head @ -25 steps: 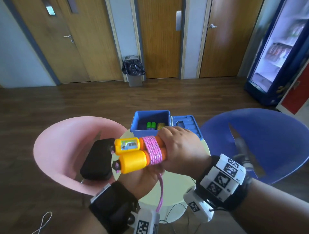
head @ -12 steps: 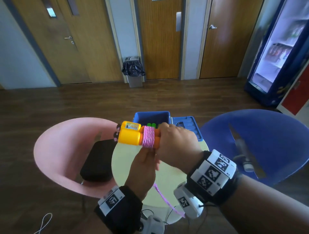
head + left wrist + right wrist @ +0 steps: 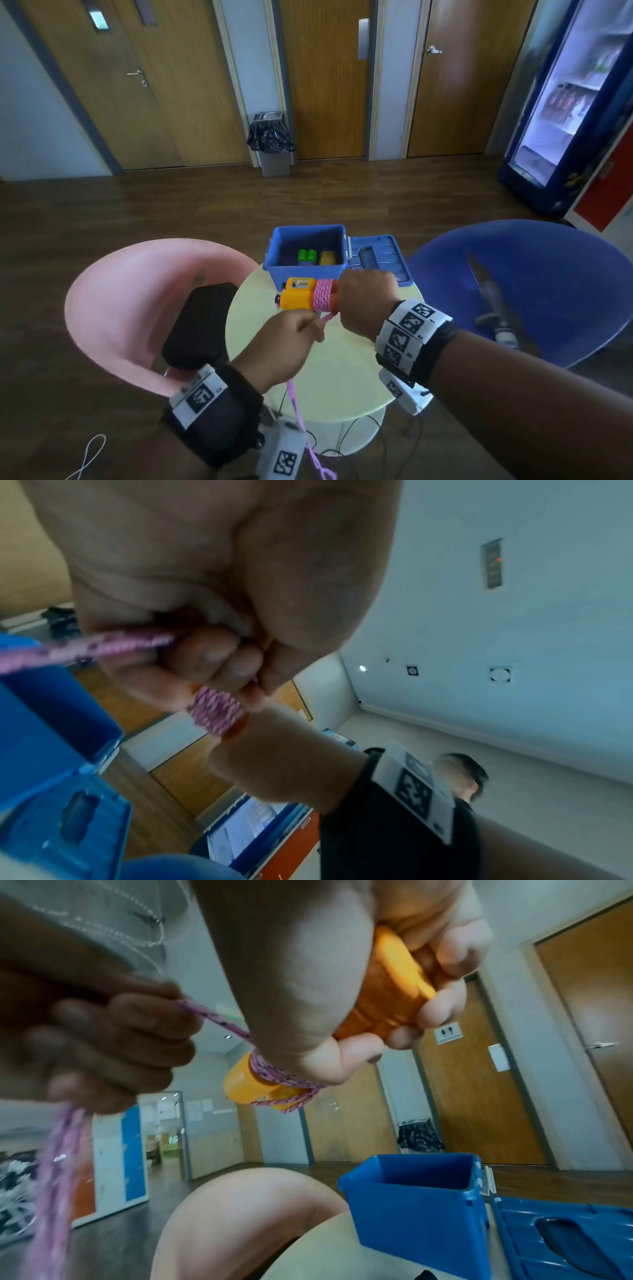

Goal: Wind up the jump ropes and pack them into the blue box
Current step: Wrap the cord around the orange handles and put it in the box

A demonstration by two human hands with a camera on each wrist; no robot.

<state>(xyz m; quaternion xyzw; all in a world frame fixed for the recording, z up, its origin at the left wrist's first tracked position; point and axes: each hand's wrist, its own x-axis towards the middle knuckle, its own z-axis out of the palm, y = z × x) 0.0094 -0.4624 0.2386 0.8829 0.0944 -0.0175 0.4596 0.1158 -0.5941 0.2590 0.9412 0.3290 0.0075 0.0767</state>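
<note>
Soft, even indoor light, glare off the lit fridge [image 3: 561, 113], motion-blurred wrist views, bowed edges.

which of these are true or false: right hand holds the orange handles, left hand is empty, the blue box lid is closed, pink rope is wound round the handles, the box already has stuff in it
1. The right hand holds the orange handles. True.
2. The left hand is empty. False: it grips the pink rope, and the loose rest hangs below it.
3. The lid of the blue box is closed. False: it lies open to the right of the box.
4. Pink rope is wound round the handles. True.
5. The box already holds things. True: green and yellow items lie inside.
</note>
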